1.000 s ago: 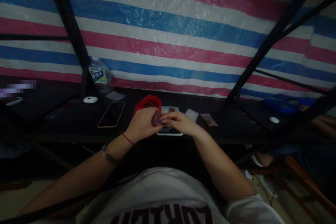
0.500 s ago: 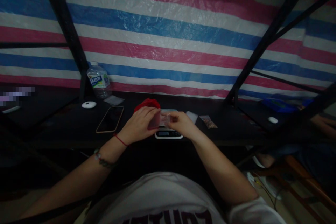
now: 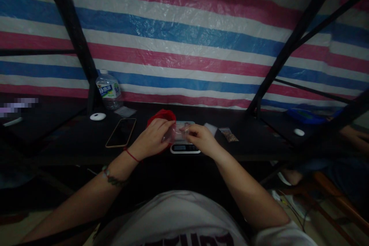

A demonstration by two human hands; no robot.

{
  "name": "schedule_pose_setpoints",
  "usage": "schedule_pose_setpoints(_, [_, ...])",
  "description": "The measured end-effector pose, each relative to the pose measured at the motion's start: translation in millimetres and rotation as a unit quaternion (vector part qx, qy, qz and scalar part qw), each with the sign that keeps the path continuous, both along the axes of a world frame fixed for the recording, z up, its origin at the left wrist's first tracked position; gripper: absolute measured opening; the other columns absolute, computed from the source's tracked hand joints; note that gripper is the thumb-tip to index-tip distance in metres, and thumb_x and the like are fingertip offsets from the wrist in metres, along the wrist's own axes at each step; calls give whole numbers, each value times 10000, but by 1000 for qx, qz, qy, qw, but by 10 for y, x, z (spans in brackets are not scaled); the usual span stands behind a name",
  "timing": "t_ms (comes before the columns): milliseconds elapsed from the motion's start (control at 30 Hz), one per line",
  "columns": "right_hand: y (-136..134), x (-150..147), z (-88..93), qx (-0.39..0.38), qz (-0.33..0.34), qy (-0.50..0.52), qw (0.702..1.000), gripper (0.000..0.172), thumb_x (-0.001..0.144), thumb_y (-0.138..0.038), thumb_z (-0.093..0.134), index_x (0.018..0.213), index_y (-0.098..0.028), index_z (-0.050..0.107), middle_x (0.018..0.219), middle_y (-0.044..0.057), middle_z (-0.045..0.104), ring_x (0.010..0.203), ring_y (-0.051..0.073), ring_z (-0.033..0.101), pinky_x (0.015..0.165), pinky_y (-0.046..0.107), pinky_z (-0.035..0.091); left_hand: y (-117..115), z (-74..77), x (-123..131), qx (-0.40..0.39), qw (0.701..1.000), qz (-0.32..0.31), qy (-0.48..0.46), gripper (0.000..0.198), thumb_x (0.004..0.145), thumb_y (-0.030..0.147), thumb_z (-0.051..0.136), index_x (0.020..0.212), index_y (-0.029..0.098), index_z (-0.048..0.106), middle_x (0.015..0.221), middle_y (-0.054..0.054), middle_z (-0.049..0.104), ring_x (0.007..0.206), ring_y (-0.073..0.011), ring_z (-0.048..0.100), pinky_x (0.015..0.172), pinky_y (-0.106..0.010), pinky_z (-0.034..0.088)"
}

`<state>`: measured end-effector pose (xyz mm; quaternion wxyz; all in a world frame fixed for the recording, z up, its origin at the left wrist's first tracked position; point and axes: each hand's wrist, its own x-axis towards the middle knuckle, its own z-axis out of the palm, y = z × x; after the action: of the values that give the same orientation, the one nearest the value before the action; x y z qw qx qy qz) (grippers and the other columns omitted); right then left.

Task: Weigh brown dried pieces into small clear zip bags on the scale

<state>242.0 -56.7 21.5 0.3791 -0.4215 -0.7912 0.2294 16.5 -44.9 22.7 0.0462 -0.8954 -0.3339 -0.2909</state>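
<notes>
Over a white digital scale, a small clear plastic bag is stretched between both hands. My left hand pinches its left side, and part of the bag lies hidden behind those fingers. The fingertips of my right hand are closed on the bag's right edge. Behind my left hand sits a red bag or pouch, partly covered by it. Right of the scale lie a clear plastic bag and a small zip bag of brown bits.
To the left lie a phone, a white mouse-like object and a flat clear bag, with a large plastic bottle behind. Dark metal posts frame the desk. Another person's hand shows at far right.
My right hand has shifted slightly to the right and down, its fingers still on the bag. My left hand stays nearly in place. The view has tilted a little.
</notes>
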Motion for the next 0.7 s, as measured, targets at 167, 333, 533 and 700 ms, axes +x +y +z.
schedule_pose_setpoints(167, [-14, -7, 21, 22, -39, -35, 998, 246, 737, -202, 686, 981, -213, 711, 885, 38, 665, 723, 150, 580, 667, 260, 455, 22, -3, -28, 15, 999, 30, 15, 554, 778, 230, 574, 1315, 162, 456, 1230, -134, 531, 1165, -280, 461, 1015, -434, 374])
schedule_pose_setpoints(333, [-80, -83, 96, 54, -6, -76, 996, 230, 722, -192, 715, 952, -192, 701, 922, 55, 651, 831, 172, 588, 770, 290, 463, -41, -18, 28, 5, 1000, 9, 24, 733, 700, 448, 685, 1340, 190, 437, 1357, -130, 477, 1257, -315, 402, 1059, -468, 292])
schedule_pose_setpoints(533, [-165, -206, 141, 41, 62, -80, 994, 191, 772, -141, 653, 955, -185, 683, 1054, 71, 643, 1019, 190, 571, 924, 327, 431, -138, 32, 119, -30, 999, -16, 8, 626, 725, 493, 645, 1261, 199, 506, 1203, -104, 607, 1139, -283, 524, 1061, -463, 279])
schedule_pose_setpoints(700, [-46, -100, 161, 78, 30, 4, 997, 235, 887, -154, 473, 1015, -203, 665, 1023, 49, 663, 994, 159, 589, 908, 319, 445, -75, 71, 57, -51, 997, 27, -53, 494, 736, 461, 643, 1133, 176, 573, 1131, -113, 634, 1078, -282, 571, 989, -422, 389])
